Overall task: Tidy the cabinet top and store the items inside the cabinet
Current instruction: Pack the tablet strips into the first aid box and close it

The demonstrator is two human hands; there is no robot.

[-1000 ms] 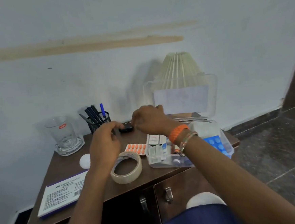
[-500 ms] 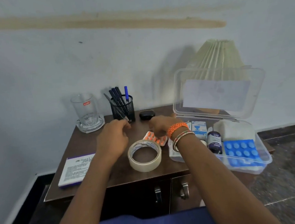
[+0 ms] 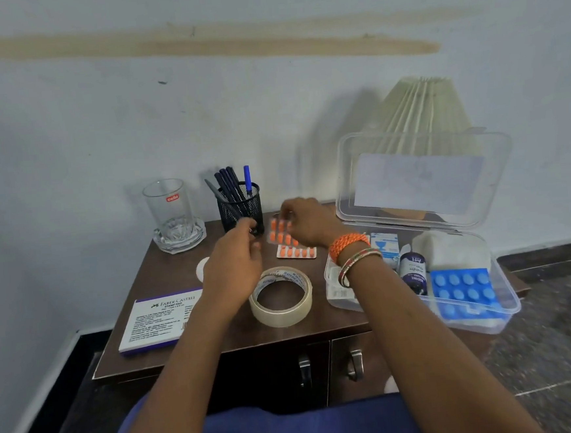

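My right hand (image 3: 306, 221) pinches a strip of orange pills (image 3: 279, 232) and holds it tilted just above the brown cabinet top (image 3: 165, 270). A second orange strip (image 3: 297, 252) lies flat below it. My left hand (image 3: 235, 266) hovers beside the lifted strip with its fingers loosely curled, holding nothing. A roll of clear tape (image 3: 281, 297) sits near the front. To the right stands an open clear plastic box (image 3: 503, 305) with medicines inside, its lid raised.
A glass (image 3: 170, 208) on a glass coaster and a black mesh pen holder (image 3: 240, 208) stand at the back. A stamp pad box (image 3: 159, 320) lies front left, with a white round thing (image 3: 202, 267) behind it. Shut cabinet doors with handles (image 3: 305, 372) are below. A lampshade (image 3: 419, 110) stands behind the box.
My right hand has lifted one orange pill strip off the cabinet top; the other strip stays down. My left hand moved up and right toward it. The small black thing is hidden now.
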